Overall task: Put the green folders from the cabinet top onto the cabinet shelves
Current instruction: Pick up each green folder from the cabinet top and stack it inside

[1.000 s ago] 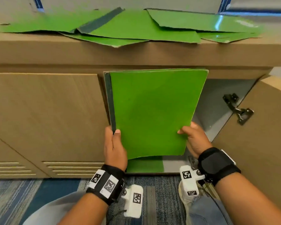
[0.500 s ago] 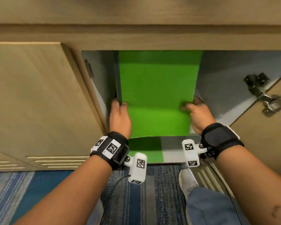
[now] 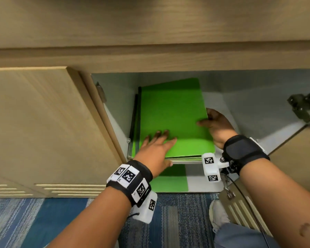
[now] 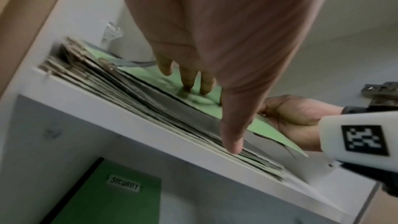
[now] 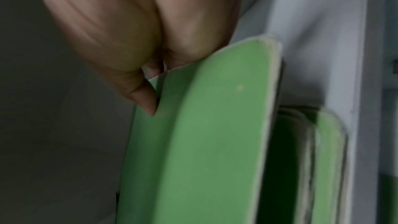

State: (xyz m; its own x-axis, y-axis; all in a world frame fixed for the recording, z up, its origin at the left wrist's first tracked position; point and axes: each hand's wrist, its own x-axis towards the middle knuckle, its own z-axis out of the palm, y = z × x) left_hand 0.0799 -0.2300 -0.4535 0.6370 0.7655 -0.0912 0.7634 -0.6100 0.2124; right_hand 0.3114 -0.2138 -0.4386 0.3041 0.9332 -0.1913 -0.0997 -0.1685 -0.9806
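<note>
A green folder [image 3: 172,113] lies on top of a stack of folders [image 4: 133,94] on the white upper shelf [image 4: 150,130] inside the open cabinet. My left hand [image 3: 157,142] lies flat on the folder's near left part, fingers straight and pressing down. My right hand [image 3: 217,126] pinches the folder's right edge [image 5: 193,125], thumb on top and fingers under it, so that side is lifted a little off the stack. Another green folder [image 4: 112,198], labelled SECURITY, lies on the cabinet floor below. The cabinet top is out of view.
The closed left door [image 3: 43,131] stands beside the opening. The right door [image 3: 297,158] is swung open, its metal hinge [image 3: 304,106] showing. Blue patterned carpet [image 3: 34,221] lies below, with my shoe [image 3: 218,215] and knee at the lower right.
The folder went from upright in front of the cabinet to flat on the shelf stack. My left hand let go of its edge and now presses on top; the view tipped downward.
</note>
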